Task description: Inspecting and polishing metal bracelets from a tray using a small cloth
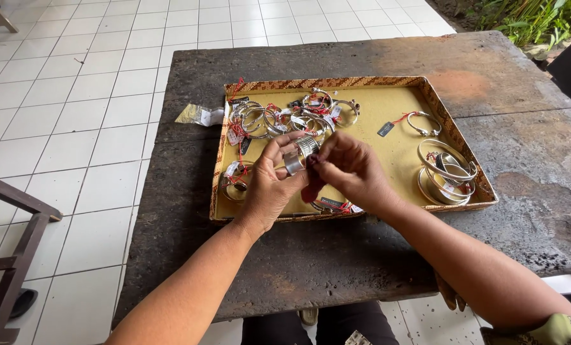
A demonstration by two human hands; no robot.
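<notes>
1. A wide silver cuff bracelet (296, 155) is held above the middle of a shallow tray, pinched between both hands of a person seated at the near edge of a table.
2. The left hand (269, 185) is curled around the cuff's left side, thumb and fingertips closed on its band.
3. The right hand (349, 169) is drawn in tight at the cuff's right side, fingers bunched at the band's edge, with a dark red tag or cloth (312, 185) hanging below them; what exactly the fingers grip cannot be told.
4. The tray (387, 137) has a woven rim and a mustard-yellow floor, and sits at the centre of the table.
5. A heap of silver bangles with red strings and small tags (285, 115) fills the tray's far left corner, just beyond the hands.
6. A single thin bangle with a dark tag (422, 123) lies alone toward the far right of the tray.
7. A stack of larger silver bangles (446, 174) rests against the tray's right wall.
8. Another tagged bracelet (234, 181) lies at the near left, beside the left wrist.
9. A small clear plastic bag (199, 115) lies on the table just left of the tray.
10. The table (336, 255) is dark, weathered wood standing on a white tiled floor (75, 128), with greenery (534, 19) at the far right.
</notes>
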